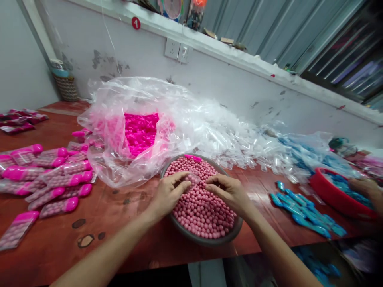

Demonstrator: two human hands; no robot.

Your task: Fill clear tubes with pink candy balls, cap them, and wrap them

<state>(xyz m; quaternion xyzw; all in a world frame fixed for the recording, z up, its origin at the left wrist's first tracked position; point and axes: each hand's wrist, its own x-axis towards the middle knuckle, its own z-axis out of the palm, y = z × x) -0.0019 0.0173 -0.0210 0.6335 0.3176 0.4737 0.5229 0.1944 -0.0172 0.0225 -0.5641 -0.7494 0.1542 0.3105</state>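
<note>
A grey bowl [209, 240] heaped with small pink balls [200, 207] stands at the table's front edge. Both my hands rest on the heap. My left hand [169, 192] and my right hand [229, 190] have their fingers pinched together on a small clear plastic tube [196, 178] held between them over the balls. A pink cap [193, 158] lies at the bowl's far rim.
A large clear bag of bright pink caps [140, 131] lies behind the bowl, beside a pile of empty clear tubes [239, 143]. Filled pink-capped tubes [54, 175] lie at left. At right another person's hand [363, 186] reaches a red bowl [335, 195]; blue tubes [305, 211] lie nearby.
</note>
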